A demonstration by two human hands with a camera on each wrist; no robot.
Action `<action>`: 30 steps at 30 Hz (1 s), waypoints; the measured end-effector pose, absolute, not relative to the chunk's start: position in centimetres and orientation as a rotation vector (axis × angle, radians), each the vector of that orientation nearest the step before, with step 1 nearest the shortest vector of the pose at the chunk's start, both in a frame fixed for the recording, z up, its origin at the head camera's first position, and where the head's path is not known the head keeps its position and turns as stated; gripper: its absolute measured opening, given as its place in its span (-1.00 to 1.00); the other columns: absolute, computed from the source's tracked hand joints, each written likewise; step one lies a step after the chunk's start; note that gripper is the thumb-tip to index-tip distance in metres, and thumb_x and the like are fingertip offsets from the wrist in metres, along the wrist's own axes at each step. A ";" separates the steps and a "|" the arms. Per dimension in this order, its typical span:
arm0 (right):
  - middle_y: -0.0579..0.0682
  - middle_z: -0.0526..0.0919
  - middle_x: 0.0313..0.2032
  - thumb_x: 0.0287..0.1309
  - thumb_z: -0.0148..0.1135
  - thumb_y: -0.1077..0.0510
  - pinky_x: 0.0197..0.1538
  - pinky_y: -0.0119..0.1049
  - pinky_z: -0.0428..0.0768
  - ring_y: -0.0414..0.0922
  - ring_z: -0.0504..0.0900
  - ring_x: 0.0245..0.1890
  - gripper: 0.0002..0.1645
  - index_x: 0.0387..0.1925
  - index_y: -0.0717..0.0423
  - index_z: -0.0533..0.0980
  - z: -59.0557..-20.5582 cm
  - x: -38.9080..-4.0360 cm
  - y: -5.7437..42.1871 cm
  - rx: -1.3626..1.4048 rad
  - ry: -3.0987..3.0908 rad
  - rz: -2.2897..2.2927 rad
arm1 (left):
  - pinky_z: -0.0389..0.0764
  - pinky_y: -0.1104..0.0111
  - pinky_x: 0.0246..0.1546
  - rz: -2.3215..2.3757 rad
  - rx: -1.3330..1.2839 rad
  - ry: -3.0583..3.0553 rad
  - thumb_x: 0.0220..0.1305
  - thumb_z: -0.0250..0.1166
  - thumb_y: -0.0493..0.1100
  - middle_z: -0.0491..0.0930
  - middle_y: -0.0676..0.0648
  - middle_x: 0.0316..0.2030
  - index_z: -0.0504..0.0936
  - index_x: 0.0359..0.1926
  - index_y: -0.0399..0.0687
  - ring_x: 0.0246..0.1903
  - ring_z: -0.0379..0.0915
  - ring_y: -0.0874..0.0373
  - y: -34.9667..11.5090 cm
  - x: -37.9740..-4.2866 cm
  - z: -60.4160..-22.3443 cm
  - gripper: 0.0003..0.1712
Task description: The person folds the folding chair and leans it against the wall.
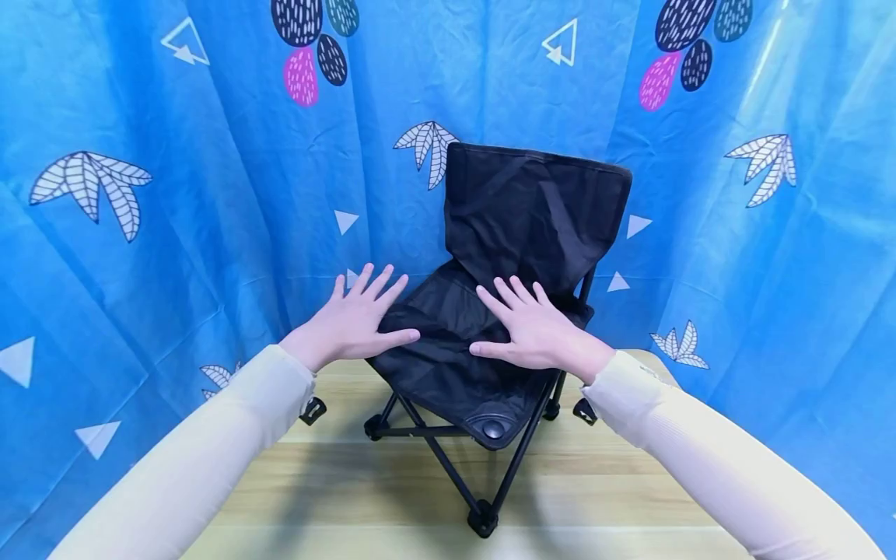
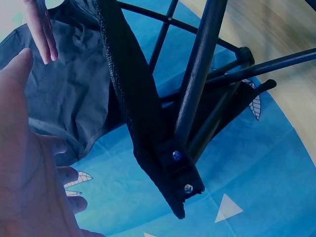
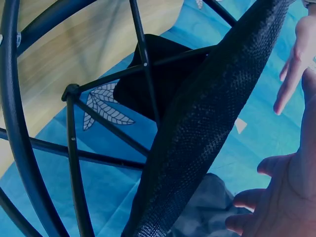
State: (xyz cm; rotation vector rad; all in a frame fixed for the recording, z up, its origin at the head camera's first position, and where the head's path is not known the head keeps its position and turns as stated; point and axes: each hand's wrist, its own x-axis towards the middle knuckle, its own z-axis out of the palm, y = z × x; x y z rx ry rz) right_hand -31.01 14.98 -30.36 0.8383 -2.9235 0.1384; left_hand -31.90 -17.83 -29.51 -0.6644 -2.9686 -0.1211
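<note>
The black folding chair [image 1: 535, 210] stands unfolded on the table [image 1: 630, 482]; uneven pressure on its seat [image 1: 444, 373] could tip it or make its feet [image 1: 483, 519] slide on the smooth-looking wood. The left hand [image 1: 355, 323] and right hand [image 1: 528, 328] are spread over the seat; whether they touch it, I cannot tell. The left wrist view shows two metal fasteners [image 2: 177, 155] near a corner, unseen from the head

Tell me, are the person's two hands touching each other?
Apart. The head view shows it: part of the black chair seat is plainly visible in the gap between the left hand and the right hand.
</note>
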 end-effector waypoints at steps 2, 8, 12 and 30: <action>0.15 -0.11 0.77 0.41 0.06 -0.62 0.74 0.37 -0.21 0.24 -0.20 0.78 0.22 0.79 -0.17 -0.11 -30.3 -30.9 15.0 0.838 -2.922 0.142 | -0.37 -0.47 0.64 -0.131 -0.666 -2.971 0.43 0.03 0.65 -0.29 -0.13 0.79 -0.17 0.80 0.21 0.76 -0.52 -0.30 -18.1 -31.8 -29.4 0.20; 0.15 -0.10 0.77 0.41 0.08 -0.61 0.74 0.37 -0.22 0.24 -0.20 0.78 0.21 0.79 -0.19 -0.10 -30.4 -30.6 15.1 0.855 -2.912 0.169 | -0.35 -0.48 0.63 -0.168 -0.656 -2.968 0.43 0.02 0.65 -0.28 -0.13 0.79 -0.17 0.80 0.21 0.76 -0.51 -0.30 -19.3 -31.8 -29.4 0.20; 0.14 -0.11 0.77 0.41 0.10 -0.59 0.74 0.37 -0.22 0.24 -0.20 0.78 0.20 0.79 -0.19 -0.09 -30.4 -30.5 15.2 0.860 -2.903 0.187 | -0.34 -0.49 0.62 -0.174 -0.653 -2.962 0.45 0.06 0.63 -0.26 -0.14 0.79 -0.17 0.80 0.20 0.76 -0.50 -0.31 -19.8 -31.7 -29.5 0.19; 0.13 0.03 0.75 0.33 0.32 -0.51 0.77 0.24 -0.05 0.20 -0.01 0.76 0.19 0.75 -0.11 0.12 -29.9 -29.7 15.6 0.938 -2.807 0.303 | 0.03 -0.36 0.66 -0.261 -0.820 -2.816 0.42 0.25 0.52 0.05 -0.21 0.74 0.17 0.74 0.03 0.72 -0.12 -0.36 -20.9 -31.4 -29.3 0.13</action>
